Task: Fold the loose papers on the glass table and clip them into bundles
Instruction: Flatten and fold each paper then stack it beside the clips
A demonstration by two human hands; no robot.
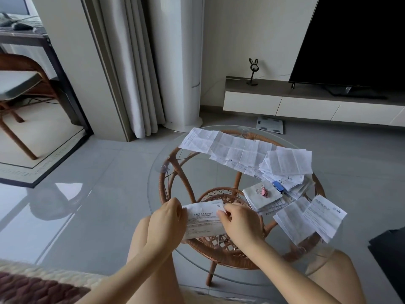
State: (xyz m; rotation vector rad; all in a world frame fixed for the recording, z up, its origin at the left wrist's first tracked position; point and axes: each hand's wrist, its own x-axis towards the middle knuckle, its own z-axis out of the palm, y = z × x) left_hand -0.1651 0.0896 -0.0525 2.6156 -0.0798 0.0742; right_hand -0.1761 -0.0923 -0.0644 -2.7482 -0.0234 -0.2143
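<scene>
Left hand (167,222) and right hand (238,224) pinching one paper (203,220), stack (255,199) nearby (pink clip (263,191) atop), loose sheets (238,150) beyond

1 view only: head-worn, wide-angle, facing forward and tilted down. The person's own legs show at the bottom edge. Left hand (166,220) and right hand (241,224) sit low centre, closest to the lens, both pinching a folded paper (203,218). The round glass tabletop (151,187) lies just beyond, seen from above at a slant, right of centre. The upper frame reaches across the grey floor (98,172) to the curtain (131,73) and the television (355,40), top right. Verticals lean near the edges.
</scene>
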